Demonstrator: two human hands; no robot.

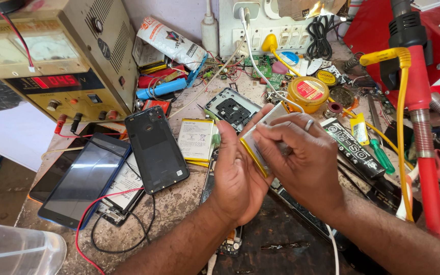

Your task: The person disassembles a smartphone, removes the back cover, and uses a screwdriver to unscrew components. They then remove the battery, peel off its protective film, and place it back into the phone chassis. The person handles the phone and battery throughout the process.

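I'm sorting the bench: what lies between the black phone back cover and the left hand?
In the head view, a white flat battery lies on the bench between the black back cover and the left hand.

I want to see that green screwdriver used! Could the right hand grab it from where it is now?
Probably not right away. The right hand is busy pinching the silver battery with the left hand. The green screwdriver lies close beside it, nothing on top.
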